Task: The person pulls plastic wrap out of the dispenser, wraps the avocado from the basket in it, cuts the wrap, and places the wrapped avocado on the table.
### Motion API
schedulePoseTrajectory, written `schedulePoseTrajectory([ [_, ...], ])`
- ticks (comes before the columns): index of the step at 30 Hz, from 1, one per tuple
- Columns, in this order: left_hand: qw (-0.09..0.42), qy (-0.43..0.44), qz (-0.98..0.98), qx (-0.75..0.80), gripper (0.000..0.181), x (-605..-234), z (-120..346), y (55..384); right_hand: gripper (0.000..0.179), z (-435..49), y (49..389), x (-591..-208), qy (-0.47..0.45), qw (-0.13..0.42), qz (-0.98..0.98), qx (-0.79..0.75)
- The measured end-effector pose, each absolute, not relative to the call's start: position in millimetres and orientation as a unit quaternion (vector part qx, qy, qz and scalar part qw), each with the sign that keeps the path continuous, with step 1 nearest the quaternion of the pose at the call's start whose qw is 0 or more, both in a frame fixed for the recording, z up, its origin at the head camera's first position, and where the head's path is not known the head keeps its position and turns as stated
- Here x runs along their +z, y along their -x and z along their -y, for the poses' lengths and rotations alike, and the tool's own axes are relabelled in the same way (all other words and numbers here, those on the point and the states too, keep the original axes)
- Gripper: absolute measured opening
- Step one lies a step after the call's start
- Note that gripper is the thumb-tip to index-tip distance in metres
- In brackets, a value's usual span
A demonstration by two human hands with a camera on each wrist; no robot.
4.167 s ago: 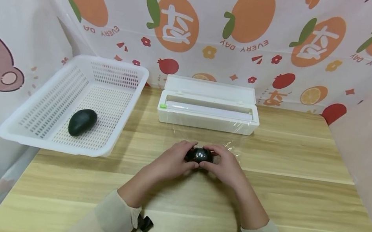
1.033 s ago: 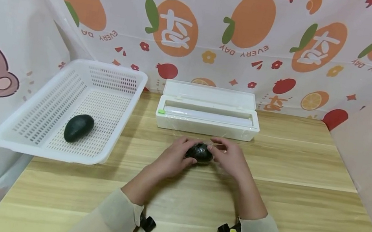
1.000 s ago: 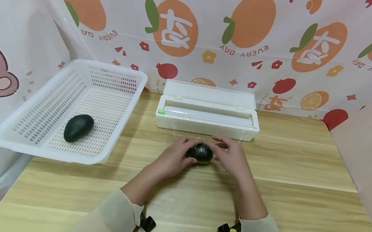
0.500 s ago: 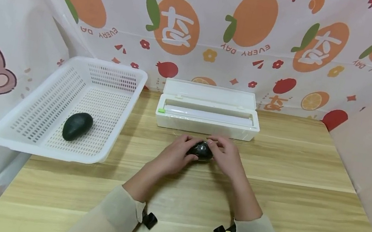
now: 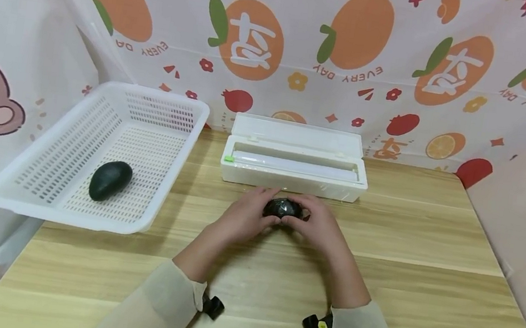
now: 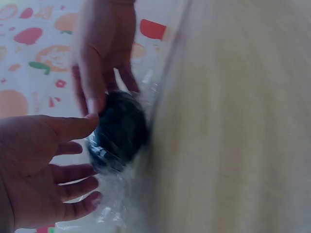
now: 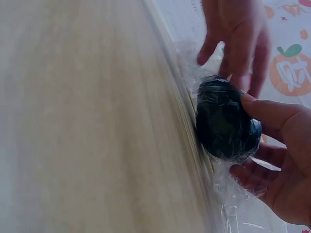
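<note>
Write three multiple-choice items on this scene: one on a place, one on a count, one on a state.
1. Where does the bare avocado lie?
A. in the white basket
B. in the film dispenser
C. on the table

2. How many avocados show?
A. one
B. two
C. three

3. How is the dispenser's lid?
A. shut
B. missing
C. open

Answers:
1 A: it lies on the basket's perforated floor.
2 B: one in the basket, one wrapped avocado between the left hand and right hand.
3 C: the lid stands back, showing the roll.
</note>
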State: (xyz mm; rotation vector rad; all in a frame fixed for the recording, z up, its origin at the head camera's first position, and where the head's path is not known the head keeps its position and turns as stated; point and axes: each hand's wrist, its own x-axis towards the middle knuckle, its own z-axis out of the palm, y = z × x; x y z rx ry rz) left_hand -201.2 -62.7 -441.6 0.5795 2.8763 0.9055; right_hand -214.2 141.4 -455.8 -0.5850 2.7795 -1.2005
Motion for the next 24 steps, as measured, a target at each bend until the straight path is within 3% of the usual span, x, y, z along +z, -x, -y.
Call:
schedulePoseTrajectory([
  [6, 0.001, -0.157, -0.923, 0.351, 0.057, -427, 54, 193, 0.049, -143, 218, -457, 0.184, 0.032, -0.907, -0.378],
  [18, -0.023, -0.141, -0.920, 0.365, 0.049, -455, 50, 200, 0.050, -142, 221, -463, 0.186, 0.031, -0.897, -0.400],
  [24, -0.025, -0.173, -0.919, 0.354, 0.046, -457, 53, 208, 0.046, -144, 222, -464, 0.175, 0.035, -0.888, -0.423],
])
